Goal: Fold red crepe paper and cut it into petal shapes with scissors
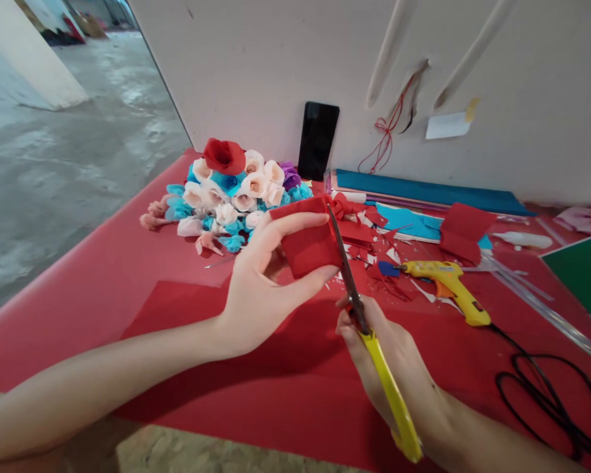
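Note:
My left hand [261, 282] grips a folded piece of red crepe paper [308, 243] between thumb and fingers, above the red table. In my right hand [389, 361] is a pair of scissors [374, 348] with yellow handles, pointing up and away. Their dark blades lie along the right edge of the red paper. Whether the blades are apart or closed on the paper is hard to tell. Beneath both hands a large red sheet [187, 394] lies on the table.
Paper flowers [241, 187] in several colours are heaped behind my left hand. A black phone [318, 139] leans on the white wall. To the right lie a yellow glue gun [448, 279] with its black cord [542, 368], red scraps [465, 230], a white bottle [522, 240] and blue paper [423, 187].

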Action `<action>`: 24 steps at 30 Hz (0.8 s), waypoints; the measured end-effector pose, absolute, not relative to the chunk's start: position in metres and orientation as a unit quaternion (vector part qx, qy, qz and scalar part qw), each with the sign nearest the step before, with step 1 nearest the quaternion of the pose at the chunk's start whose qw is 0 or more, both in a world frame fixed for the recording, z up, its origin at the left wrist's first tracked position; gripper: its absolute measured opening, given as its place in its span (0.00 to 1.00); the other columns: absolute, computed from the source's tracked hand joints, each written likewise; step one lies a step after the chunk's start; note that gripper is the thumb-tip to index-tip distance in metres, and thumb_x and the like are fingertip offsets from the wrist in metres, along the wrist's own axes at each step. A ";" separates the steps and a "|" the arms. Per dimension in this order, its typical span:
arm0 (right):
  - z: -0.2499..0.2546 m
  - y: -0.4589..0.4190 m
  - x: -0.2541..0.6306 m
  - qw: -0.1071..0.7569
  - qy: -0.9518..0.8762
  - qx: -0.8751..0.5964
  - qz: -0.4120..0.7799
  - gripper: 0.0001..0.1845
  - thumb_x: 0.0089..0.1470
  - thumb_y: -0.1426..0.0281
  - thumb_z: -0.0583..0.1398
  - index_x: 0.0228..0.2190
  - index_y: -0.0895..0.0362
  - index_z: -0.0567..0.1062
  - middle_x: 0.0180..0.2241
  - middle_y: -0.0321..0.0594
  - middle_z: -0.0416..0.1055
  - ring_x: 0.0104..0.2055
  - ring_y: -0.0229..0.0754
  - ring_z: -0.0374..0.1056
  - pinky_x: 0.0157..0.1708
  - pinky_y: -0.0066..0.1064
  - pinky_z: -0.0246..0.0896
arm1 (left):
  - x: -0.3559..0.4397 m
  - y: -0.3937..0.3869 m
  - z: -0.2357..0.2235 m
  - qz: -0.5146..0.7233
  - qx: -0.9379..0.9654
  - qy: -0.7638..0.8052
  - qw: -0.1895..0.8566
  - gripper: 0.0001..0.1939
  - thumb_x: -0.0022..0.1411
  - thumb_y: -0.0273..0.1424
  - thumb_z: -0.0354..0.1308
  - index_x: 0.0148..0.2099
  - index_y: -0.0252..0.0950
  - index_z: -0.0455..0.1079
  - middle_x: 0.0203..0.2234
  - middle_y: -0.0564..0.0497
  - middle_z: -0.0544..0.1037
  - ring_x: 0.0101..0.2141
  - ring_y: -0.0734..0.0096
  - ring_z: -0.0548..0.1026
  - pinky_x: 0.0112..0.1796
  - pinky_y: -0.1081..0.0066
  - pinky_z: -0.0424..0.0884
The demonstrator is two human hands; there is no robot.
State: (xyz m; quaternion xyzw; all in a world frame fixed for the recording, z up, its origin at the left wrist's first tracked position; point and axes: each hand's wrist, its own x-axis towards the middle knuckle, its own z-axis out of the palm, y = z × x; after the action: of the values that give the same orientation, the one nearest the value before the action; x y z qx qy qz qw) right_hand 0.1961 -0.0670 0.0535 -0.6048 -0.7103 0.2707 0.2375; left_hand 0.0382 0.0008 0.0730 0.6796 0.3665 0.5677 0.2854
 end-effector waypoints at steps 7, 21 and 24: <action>0.057 -0.066 0.194 0.240 -0.719 -0.604 0.245 0.08 0.57 0.65 0.47 0.34 0.56 0.61 0.17 0.36 0.69 0.15 0.40 0.66 0.13 0.27 0.52 | 0.037 0.002 0.072 0.561 0.682 0.376 0.281 0.23 0.50 0.26 0.64 0.49 0.43 0.67 0.46 0.51 0.71 0.47 0.65 0.71 0.43 0.68 0.75; 0.060 -0.063 0.194 0.233 -0.682 -0.631 0.289 0.08 0.55 0.66 0.47 0.30 0.55 0.62 0.15 0.31 0.63 0.13 0.34 0.59 0.13 0.23 0.51 | 0.039 0.010 0.067 0.605 0.640 0.320 0.350 0.24 0.45 0.23 0.66 0.44 0.41 0.64 0.41 0.53 0.70 0.38 0.74 0.73 0.34 0.77 0.76; 0.061 -0.062 0.193 0.247 -0.673 -0.629 0.300 0.07 0.55 0.66 0.47 0.29 0.55 0.61 0.16 0.31 0.62 0.14 0.33 0.58 0.13 0.23 0.51 | 0.040 0.012 0.067 0.603 0.633 0.322 0.362 0.22 0.44 0.22 0.67 0.41 0.39 0.65 0.37 0.53 0.70 0.35 0.74 0.74 0.32 0.76 0.76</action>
State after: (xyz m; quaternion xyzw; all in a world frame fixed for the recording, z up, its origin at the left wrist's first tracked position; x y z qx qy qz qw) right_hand 0.1931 -0.0616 0.0608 -0.6291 -0.6733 0.3001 0.2466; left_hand 0.0397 0.0118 0.0674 0.6334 0.3220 0.6034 0.3621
